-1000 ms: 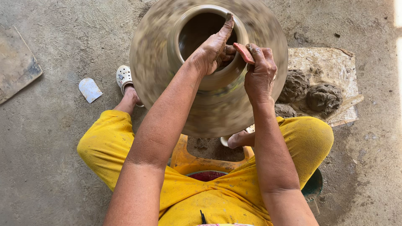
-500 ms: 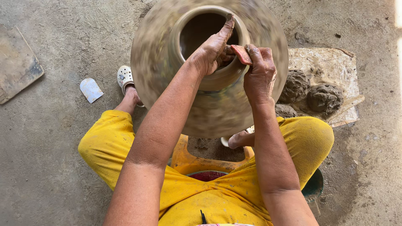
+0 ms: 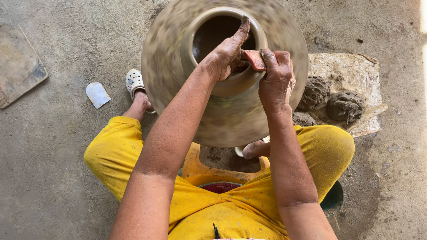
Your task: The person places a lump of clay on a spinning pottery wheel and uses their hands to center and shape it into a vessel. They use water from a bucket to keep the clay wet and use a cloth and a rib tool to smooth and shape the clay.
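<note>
Right hand [image 3: 276,76] pinches a small red flat scraper [image 3: 255,59] against the outer rim of the large tan clay pot [image 3: 222,106], motion-blurred, between the knees. Left hand [image 3: 227,52] bears on the rim, fingers extended inside. Step: shaping the neck. Next calls for steady, even pressure.

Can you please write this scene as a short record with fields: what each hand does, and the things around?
Left hand: on the neck rim of the clay pot, fingers reaching over its mouth.
Right hand: presses a small red tool against the outside of the neck.
Pot: large, wide shoulder, motion-blurred.
Right of pot: clay lumps on a board.
Left of pot: white shoe, pale scraper, flat slab.
</note>
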